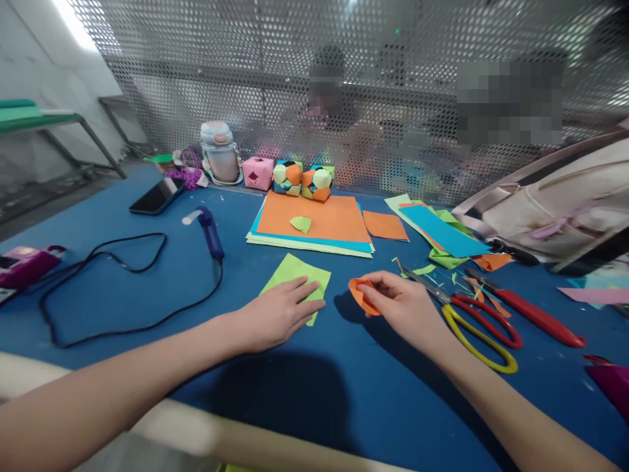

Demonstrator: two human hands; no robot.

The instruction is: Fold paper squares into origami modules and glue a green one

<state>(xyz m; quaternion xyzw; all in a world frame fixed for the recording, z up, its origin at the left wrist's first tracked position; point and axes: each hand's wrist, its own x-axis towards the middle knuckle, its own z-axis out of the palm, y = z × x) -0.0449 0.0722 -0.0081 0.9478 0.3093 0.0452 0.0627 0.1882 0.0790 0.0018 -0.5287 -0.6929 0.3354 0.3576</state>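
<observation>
Thumb and fingertips of the right grip [410,311] are clamped together on a small orange piece [358,295], held just above the counter [383,400] at about nine o'clock from the palm. It looks like thin paper, next to weightless, and bends or creases easily; a light pinch at the edge should spare its rounded shape. Whether it has been folded is too small to tell.

The left grip [278,314], at nine o'clock from the right, pinches nothing: its fingers are slightly apart and flat on a lime green sheet [289,267]. That sheet should be floppy and apt to skid under a dry palm, and flat on the counter it offers little to catch; a corner or edge is the place to lift it.

Farther off, at ten to eleven o'clock from the right grip, the paper stack [339,219] bears a small green piece [301,224], whose shape would flatten under pressure. At three o'clock, the scissors [445,299] look stiff and much heavier, best taken by the handle loops. At eleven o'clock, well beyond, the patterned paper shapes [318,182] look hollow and crushable; cup their sides gently.
</observation>
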